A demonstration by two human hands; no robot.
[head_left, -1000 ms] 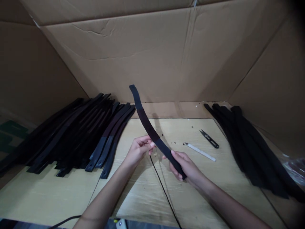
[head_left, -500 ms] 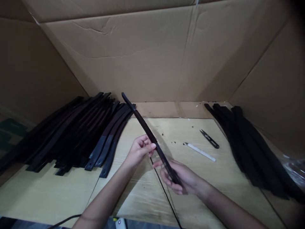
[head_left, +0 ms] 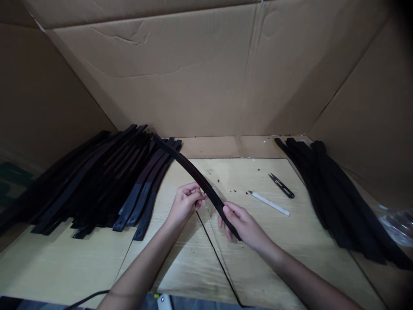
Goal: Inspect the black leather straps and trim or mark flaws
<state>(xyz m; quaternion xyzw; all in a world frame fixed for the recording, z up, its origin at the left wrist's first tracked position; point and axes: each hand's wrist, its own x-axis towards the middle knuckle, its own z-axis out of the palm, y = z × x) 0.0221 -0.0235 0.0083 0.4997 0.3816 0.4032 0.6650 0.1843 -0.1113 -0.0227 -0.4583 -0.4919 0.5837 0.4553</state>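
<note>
Head view, only view. Both hands hold one dark strap (head_left: 193, 174) above the counter (head_left: 180, 258). The right hand (head_left: 245, 224) is closed around the strap's near end, thumb on top, fingers curled under. The left hand (head_left: 186, 203) pinches the strap's lower edge a little farther up, fingertips together on it.

From the right hand the strap arcs up and away to the left, and its far tip sits over the near edge of the left strap pile (head_left: 97, 181). Whether the tip touches that pile, can't tell. The strap is edge-on and slightly bowed.

The left strap pile is a big fan of dark straps lying left of the left hand, with ends toward the camera, some with lighter grey end sections and small holes. The right strap pile (head_left: 335, 202) is a smaller heap of dark straps, well right of the right hand, running from the back corner toward the near right.

Thread snips (head_left: 281, 185), black, lie flat on the counter between the right hand and the right strap pile. A white stick-like marker (head_left: 269, 203) lies just in front of the snips, nearer the right hand, touching neither. Small dark crumbs (head_left: 226, 181) are scattered on the counter behind the hands. A dark seam line (head_left: 214, 254) runs along the counter under the hands. Cardboard walls (head_left: 206, 73) enclose the counter at the back and both sides.
</note>
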